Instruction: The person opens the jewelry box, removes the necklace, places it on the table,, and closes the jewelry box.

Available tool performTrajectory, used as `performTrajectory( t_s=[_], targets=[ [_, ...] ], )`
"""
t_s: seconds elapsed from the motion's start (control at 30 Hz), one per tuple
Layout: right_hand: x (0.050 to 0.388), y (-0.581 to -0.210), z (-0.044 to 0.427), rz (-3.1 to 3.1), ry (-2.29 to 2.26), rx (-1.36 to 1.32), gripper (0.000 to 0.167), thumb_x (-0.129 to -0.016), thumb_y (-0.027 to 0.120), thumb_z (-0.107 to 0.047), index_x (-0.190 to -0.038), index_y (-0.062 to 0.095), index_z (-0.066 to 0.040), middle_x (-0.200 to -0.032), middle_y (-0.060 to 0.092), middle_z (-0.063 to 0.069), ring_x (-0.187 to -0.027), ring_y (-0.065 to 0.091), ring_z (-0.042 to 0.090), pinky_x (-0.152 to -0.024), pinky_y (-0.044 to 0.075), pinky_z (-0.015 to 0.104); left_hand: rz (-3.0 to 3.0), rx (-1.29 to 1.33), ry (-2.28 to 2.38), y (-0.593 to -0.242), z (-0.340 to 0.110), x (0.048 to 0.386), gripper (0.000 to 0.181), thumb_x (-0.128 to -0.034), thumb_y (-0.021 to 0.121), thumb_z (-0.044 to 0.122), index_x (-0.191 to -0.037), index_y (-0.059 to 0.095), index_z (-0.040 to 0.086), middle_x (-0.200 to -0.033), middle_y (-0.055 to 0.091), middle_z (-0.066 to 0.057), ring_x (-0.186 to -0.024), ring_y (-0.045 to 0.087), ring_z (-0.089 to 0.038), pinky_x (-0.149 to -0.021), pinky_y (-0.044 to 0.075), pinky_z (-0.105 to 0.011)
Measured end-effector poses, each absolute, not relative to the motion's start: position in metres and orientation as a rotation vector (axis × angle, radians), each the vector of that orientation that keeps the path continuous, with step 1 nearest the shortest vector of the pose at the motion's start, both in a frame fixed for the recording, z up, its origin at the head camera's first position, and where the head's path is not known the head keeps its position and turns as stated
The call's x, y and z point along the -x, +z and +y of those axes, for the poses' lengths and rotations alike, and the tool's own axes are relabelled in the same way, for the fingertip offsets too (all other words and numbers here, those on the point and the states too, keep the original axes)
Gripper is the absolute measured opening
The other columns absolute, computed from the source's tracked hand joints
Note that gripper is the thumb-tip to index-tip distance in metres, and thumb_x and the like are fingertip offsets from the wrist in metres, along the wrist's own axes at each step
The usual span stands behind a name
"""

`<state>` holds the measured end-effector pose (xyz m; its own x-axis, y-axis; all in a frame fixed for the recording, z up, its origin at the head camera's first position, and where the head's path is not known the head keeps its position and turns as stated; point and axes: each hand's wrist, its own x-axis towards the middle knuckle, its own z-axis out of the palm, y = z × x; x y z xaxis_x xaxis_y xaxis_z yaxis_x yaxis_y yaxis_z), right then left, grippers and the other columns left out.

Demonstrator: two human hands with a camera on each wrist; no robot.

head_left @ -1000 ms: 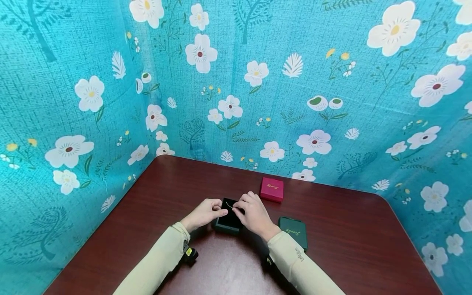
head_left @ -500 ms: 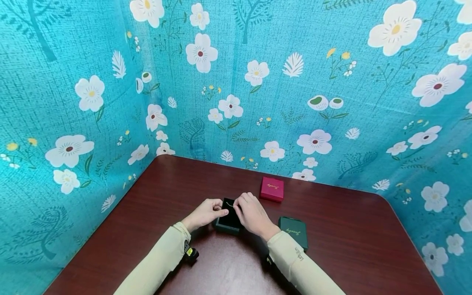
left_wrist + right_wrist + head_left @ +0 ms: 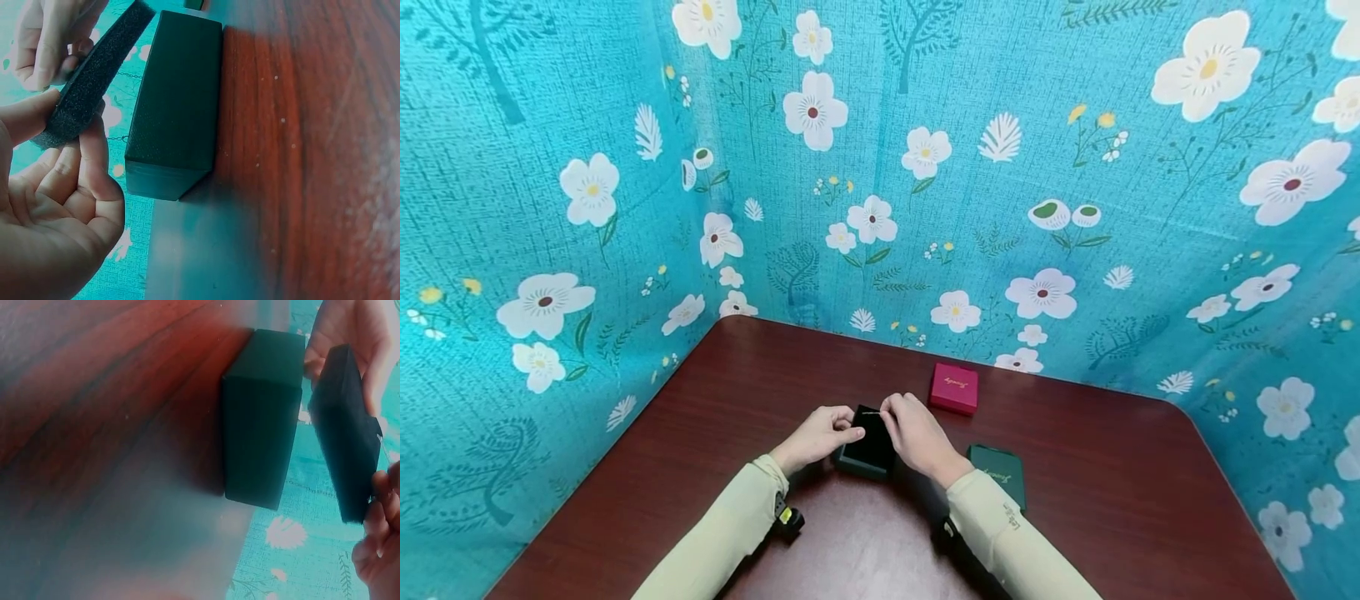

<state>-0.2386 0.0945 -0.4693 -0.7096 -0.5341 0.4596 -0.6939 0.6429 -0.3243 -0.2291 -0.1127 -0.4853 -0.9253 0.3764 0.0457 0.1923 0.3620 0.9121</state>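
My left hand pinches a black foam insert between thumb and fingers, holding it tilted above an uncovered dark green jewelry box. Across the insert's far end lies a thin gold-coloured chain. Its right end is pinched by the fingertips of my right hand, at the insert's far right corner. Fine strands of chain hang behind the foam, between it and the box. The right wrist view shows the insert apart from the box. The box's inside is hidden.
A green box lid with gold lettering lies right of my right hand. Farther back sits a closed red jewelry box. The reddish-brown table meets a blue floral cloth behind and at the left.
My right fingertips have shifted slightly to the right and away with the chain's end. The chain, curved before, now runs straighter across the insert. My left hand keeps its hold.
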Motion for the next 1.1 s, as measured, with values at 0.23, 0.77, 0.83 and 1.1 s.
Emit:
performTrajectory(
  t_s=[0.23,0.77,0.83,1.1],
  targets=[
    [0.243,-0.465,0.103,-2.502,0.713,-1.067,0.012,-0.087,0.069,-0.012,-0.097,0.062,-0.014,-0.088,0.058,-0.005,-0.080,0.047,0.006,-0.069,0.046,0.022,2.431,-0.512,1.627,-0.469,-0.113,0.218,0.027,-0.0919,0.061,0.010,-0.074,0.043,0.000,-0.058,0.028,0.003,-0.052,0.025,-0.011,-0.054,0.025,-0.026],
    [0.253,-0.463,0.111,-2.432,0.709,-1.041,0.014,-0.081,0.076,-0.013,-0.094,0.072,-0.015,-0.085,0.063,-0.006,-0.080,0.052,0.007,-0.071,0.049,0.023,2.374,-0.608,1.610,-0.459,-0.115,0.214,0.011,-0.0918,0.061,0.008,-0.087,0.062,-0.001,-0.072,0.058,-0.001,-0.066,0.045,-0.009,-0.063,0.038,-0.026],
    [0.254,-0.464,0.112,-2.437,0.706,-1.037,0.014,-0.080,0.076,-0.014,-0.094,0.073,-0.014,-0.086,0.064,-0.006,-0.080,0.052,0.007,-0.071,0.049,0.023,2.372,-0.616,1.616,-0.454,-0.115,0.211,0.011,-0.0921,0.060,0.008,-0.088,0.062,-0.001,-0.074,0.060,-0.001,-0.068,0.047,-0.008,-0.064,0.039,-0.026],
    [0.257,-0.464,0.116,-2.427,0.659,-1.056,0.017,-0.079,0.077,-0.012,-0.095,0.072,-0.013,-0.085,0.063,-0.005,-0.080,0.051,0.008,-0.072,0.049,0.023,2.394,-0.578,1.630,-0.454,-0.114,0.212,0.010,-0.0923,0.060,0.008,-0.087,0.062,0.000,-0.075,0.060,-0.002,-0.070,0.048,-0.010,-0.067,0.040,-0.028]
  ],
)
